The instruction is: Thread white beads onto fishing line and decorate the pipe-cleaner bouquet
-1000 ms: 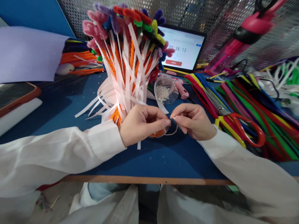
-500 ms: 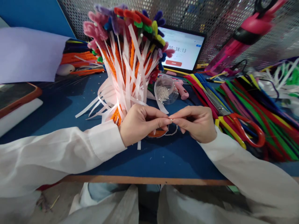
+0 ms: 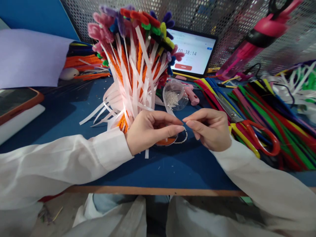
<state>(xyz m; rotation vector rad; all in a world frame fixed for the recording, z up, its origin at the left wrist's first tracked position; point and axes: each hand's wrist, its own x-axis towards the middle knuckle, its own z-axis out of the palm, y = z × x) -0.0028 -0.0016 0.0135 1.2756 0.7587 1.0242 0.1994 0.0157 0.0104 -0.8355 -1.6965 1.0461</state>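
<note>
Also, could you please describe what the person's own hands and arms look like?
Both the left hand and right hand are bare, without gloves. Long, loose white sleeves cover the arms to the wrists, the left ending in a broad cuff.

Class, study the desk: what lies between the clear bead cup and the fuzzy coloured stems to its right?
In the head view, a pink tool, probably a glue gun, lies between the clear cup and the stems.
</note>
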